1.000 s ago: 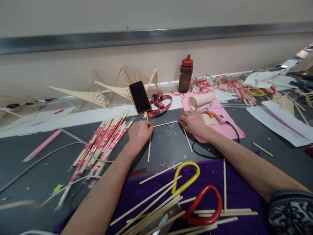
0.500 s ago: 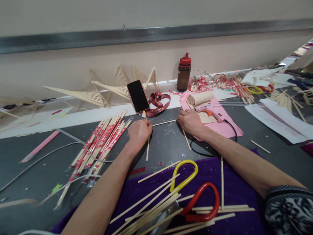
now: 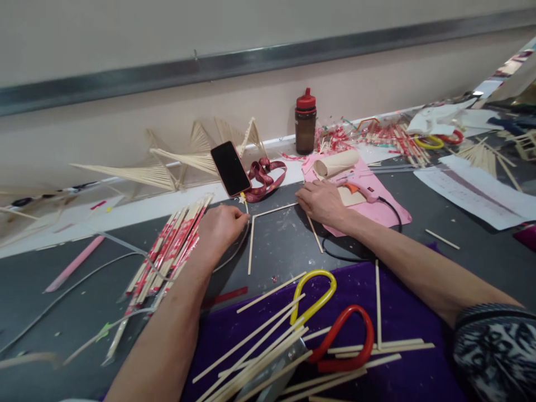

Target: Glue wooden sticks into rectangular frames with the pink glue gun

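Three thin wooden sticks form an open frame [image 3: 274, 210] on the dark grey table [image 3: 288, 245]. My left hand [image 3: 220, 226] rests with curled fingers just left of the frame's left corner. My right hand [image 3: 320, 201] lies on the right corner, fingers pressed down on the stick joint. A pink glue gun [image 3: 360, 191] lies on a pink sheet [image 3: 383, 212] right beside my right hand.
Wrapped chopsticks [image 3: 171, 248] lie left of my left hand. A black phone [image 3: 230, 168] leans on a stick model [image 3: 184, 156] by a red ribbon [image 3: 263, 178]. Loose sticks and yellow-red scissors [image 3: 330, 324] sit on purple cloth [image 3: 402, 312] near me. A brown bottle [image 3: 305, 123] stands behind.
My left hand has drawn back to the left, off the corner of the stick frame. My right hand stays on the right corner. The view has shifted a little.
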`<state>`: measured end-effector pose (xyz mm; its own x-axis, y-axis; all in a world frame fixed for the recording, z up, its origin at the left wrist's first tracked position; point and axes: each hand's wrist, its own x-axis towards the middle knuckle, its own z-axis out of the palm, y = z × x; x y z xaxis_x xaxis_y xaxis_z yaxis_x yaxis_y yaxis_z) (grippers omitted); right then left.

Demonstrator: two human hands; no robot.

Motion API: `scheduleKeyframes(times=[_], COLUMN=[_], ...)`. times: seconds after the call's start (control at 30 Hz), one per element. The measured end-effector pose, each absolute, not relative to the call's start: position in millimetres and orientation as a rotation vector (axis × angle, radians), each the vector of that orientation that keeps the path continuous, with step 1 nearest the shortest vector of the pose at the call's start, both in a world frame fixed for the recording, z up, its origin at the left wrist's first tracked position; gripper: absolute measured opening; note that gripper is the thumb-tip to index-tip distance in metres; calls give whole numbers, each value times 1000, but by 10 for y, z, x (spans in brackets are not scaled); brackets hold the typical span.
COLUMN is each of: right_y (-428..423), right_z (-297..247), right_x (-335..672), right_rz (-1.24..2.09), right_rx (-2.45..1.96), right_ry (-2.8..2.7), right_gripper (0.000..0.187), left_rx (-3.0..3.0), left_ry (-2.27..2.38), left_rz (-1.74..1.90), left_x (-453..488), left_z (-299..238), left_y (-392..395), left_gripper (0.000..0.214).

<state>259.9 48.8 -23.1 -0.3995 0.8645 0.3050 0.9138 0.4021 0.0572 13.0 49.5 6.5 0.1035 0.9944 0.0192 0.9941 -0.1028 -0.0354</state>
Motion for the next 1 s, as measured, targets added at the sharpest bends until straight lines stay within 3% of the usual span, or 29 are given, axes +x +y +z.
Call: scheduleKeyframes(times=[0.27,0.63,1.0], right_y=[321,30,-26], right_z=[-16,-91,-60], right_x=[2549,2578,2736], right_rz=[-71,71,217], right_rx=[-1683,-1730,-1629], right_ry=[-2501,-2656,-2655], right_gripper=[26,23,22], left_rx=[-2404,-2498,-2489], left_ry=[-2023,-2015,-1939], left_rz=[507,403,409], left_x=[252,220,245], left_z=[103,81,130], left_y=[359,373,386], left_gripper=[46,36,41])
